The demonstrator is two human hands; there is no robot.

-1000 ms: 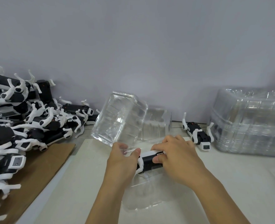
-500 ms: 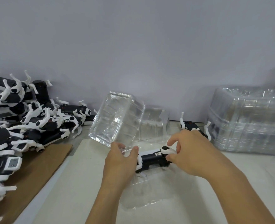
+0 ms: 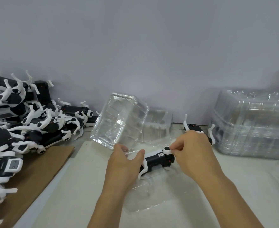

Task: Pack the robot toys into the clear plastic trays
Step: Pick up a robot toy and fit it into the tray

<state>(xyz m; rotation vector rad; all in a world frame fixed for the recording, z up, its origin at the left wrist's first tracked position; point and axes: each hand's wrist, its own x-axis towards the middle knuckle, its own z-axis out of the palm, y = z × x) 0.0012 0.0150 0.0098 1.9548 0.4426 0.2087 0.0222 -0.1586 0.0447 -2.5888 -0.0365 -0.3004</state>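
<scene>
A black-and-white robot toy (image 3: 158, 160) lies in the lower half of an open clear plastic tray (image 3: 145, 198) in front of me. My left hand (image 3: 124, 163) grips the tray's raised lid (image 3: 119, 122) at its lower edge, thumb against the toy's left end. My right hand (image 3: 194, 153) pinches a round white leg joint at the toy's right end. A second clear tray (image 3: 158, 125) stands behind the lid.
A big heap of robot toys (image 3: 20, 125) covers the left side, partly on brown cardboard (image 3: 37, 175). One more toy (image 3: 196, 129) lies behind my right hand. A stack of clear trays (image 3: 253, 124) stands at the right. A grey wall closes the back.
My right hand slid from on top of the toy's body to its right end and now pinches the white leg joint. The left hand and lid stayed about where they were.
</scene>
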